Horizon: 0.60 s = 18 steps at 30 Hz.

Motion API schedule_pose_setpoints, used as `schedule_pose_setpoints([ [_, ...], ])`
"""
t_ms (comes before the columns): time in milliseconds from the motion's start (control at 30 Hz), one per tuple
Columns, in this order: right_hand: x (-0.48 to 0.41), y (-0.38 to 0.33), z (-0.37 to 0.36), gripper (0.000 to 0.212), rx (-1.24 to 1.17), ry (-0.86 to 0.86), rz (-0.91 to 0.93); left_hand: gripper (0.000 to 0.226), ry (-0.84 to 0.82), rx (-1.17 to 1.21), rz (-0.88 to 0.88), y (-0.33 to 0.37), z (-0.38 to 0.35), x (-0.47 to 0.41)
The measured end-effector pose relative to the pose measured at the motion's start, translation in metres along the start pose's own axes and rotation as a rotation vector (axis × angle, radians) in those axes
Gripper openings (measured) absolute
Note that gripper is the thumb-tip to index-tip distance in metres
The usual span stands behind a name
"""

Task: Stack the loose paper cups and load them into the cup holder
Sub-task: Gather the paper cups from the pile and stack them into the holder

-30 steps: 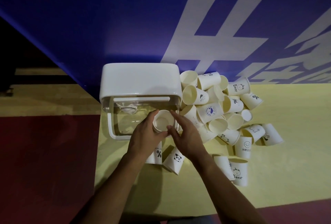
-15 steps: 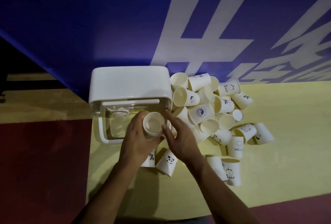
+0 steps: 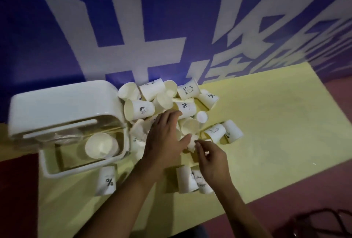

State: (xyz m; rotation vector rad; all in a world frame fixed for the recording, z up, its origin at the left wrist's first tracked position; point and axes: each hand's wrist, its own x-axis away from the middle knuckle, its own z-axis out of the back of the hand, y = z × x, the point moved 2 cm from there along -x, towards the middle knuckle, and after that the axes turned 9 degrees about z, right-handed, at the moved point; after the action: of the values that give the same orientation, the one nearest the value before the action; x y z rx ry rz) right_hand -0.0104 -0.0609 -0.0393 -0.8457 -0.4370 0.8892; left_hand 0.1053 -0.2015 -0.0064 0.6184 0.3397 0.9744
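Observation:
The white cup holder stands at the left of the yellow table, with its clear compartment towards me. One paper cup lies inside that compartment, mouth towards me. To the right of the holder, several loose white paper cups lie in a pile, some printed with "%" or "Bear". My left hand is spread over the middle of the pile, fingers straight and touching cups. My right hand hovers just right of it, fingers loosely curled, its fingertips next to a small cup.
A "%" cup stands in front of the holder, and two more cups lie under my right wrist. A blue banner wall rises behind the table. Dark red floor and a dark wire object show at the lower right.
Both hands let go of the cup, which now lies inside the holder. They moved right onto the loose pile. The view has shifted right and closer.

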Motion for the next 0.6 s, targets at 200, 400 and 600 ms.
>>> schedule_pose_setpoints([
  [200, -0.01, 0.088, 0.073, 0.024, 0.078, 0.131, -0.203, 0.067, -0.137, -0.083, -0.079, 0.072, -0.083, -0.044],
  [400, -0.043, 0.155, 0.091, 0.103, 0.151, -0.016, -0.404, 0.068, -0.194, -0.136, -0.045, 0.101, -0.136, -0.069],
  [600, -0.07, 0.196, 0.075, 0.084, 0.164, -0.093, -0.419, 0.066, -0.217, -0.194, 0.034, 0.098, -0.151, -0.085],
])
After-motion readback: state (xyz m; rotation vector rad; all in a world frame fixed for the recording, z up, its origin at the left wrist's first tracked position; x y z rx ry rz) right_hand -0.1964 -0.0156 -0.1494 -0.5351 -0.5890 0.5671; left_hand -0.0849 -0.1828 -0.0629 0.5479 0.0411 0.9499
